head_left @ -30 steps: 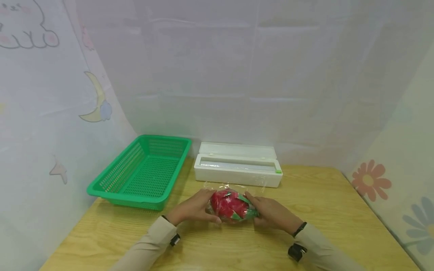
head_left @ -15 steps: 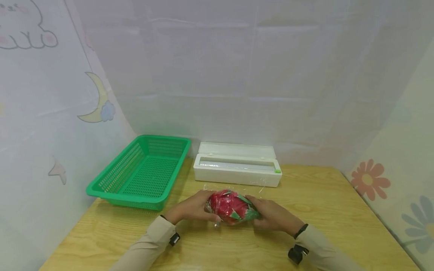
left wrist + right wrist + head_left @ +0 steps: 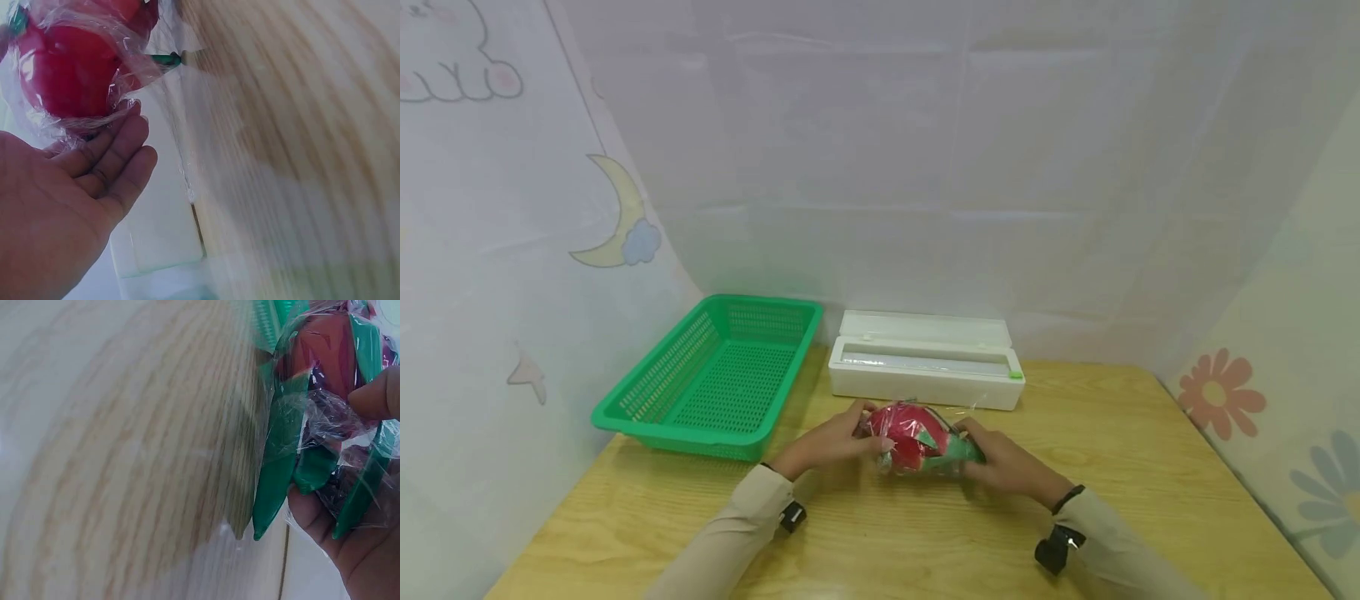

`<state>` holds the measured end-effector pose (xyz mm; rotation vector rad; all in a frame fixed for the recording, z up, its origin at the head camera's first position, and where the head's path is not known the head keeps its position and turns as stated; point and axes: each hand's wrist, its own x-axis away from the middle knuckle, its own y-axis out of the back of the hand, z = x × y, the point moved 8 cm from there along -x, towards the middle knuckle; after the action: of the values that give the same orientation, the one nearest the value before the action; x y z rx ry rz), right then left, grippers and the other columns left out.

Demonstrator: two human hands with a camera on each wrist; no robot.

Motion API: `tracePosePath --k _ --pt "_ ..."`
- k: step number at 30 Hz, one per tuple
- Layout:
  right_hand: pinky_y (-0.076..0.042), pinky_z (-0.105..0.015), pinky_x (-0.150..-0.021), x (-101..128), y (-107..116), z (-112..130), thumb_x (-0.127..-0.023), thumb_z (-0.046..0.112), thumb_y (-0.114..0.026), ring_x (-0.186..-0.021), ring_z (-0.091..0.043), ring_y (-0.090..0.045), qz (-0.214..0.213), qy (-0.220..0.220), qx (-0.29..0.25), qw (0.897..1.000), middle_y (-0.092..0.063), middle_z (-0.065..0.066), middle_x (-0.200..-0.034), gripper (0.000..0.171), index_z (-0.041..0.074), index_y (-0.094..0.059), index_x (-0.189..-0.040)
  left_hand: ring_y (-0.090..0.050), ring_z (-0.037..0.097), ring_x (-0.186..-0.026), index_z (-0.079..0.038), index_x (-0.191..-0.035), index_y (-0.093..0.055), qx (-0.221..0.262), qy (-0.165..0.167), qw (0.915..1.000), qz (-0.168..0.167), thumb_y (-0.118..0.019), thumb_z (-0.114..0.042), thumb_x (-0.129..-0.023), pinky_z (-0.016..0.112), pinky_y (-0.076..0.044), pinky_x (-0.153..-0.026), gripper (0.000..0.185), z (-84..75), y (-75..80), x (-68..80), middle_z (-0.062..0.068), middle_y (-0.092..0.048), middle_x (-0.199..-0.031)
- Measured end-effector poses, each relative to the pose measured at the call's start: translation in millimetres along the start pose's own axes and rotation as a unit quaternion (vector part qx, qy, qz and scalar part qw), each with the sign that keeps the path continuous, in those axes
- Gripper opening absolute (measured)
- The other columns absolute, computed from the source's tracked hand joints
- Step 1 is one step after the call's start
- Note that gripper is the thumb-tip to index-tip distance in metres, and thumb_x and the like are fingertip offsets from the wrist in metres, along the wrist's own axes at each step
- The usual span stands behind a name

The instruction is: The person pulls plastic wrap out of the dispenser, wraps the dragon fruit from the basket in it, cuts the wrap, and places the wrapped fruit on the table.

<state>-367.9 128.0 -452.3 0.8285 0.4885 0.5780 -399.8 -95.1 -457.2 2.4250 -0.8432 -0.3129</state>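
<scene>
Together, both hands cradled the film-wrapped dragon fruit above the desk, left hand flat-fingered, right hand pinching its green end, keeping the cling film taut.

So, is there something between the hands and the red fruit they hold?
Yes: a thin clear cling film covers the dragon fruit, so the left hand and right hand touch the film, not the skin. Nothing else stands between; the green basket and white film dispenser lie apart behind.
</scene>
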Motion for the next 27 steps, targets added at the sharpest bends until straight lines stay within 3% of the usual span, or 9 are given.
tracePosePath --k 8,17,22,27 --pt "-0.047 -0.027 -0.072 -7 7 -13 -0.095 0.007 -0.056 -0.085 -0.009 -0.056 -0.038 -0.01 -0.03 0.999 -0.066 -0.009 -0.111 0.038 0.002 -0.053 -0.132 -0.06 0.022 -0.114 -0.003 -0.136 -0.044 -0.009 0.014 0.9999 -0.003 -0.053 -0.061 -0.096 0.041 -0.048 -0.099 0.071 1.7 6.2 -12.3 0.013 -0.063 -0.123" --pt "-0.052 -0.038 -0.088 -8 5 -28 -0.103 0.022 -0.055 -0.109 -0.021 -0.062 -0.069 -0.045 -0.048 0.995 -0.065 -0.012 -0.126 0.038 0.005 -0.057 -0.137 -0.059 0.018 -0.103 -0.003 -0.121 -0.055 -0.008 0.088 0.9961 -0.01 -0.045 -0.064 -0.098 0.039 -0.049 -0.09 0.066 12.6 11.1 -24.0 0.007 -0.064 -0.108" --pt "-0.051 -0.044 -0.089 -7 11 -35 -0.102 0.032 -0.059 -0.111 -0.026 -0.062 -0.087 -0.081 -0.042 0.992 -0.065 -0.01 -0.125 0.041 0.008 -0.059 -0.135 -0.056 0.017 -0.095 -0.004 -0.116 -0.058 -0.031 0.105 0.9938 -0.017 -0.038 -0.065 -0.099 0.036 -0.047 -0.082 0.067 15.0 14.3 -30.1 0.005 -0.062 -0.103" --pt "-0.051 -0.05 -0.092 2 16 -46 -0.1 0.037 -0.061 -0.118 -0.036 -0.059 -0.09 -0.125 -0.063 0.986 -0.057 -0.02 -0.136 0.053 0.003 -0.054 -0.14 -0.058 0.026 -0.11 -0.002 -0.128 -0.058 -0.021 0.093 0.9951 -0.027 -0.034 -0.062 -0.102 0.043 -0.048 -0.093 0.069 13.0 14.6 -31.0 0.012 -0.063 -0.118"
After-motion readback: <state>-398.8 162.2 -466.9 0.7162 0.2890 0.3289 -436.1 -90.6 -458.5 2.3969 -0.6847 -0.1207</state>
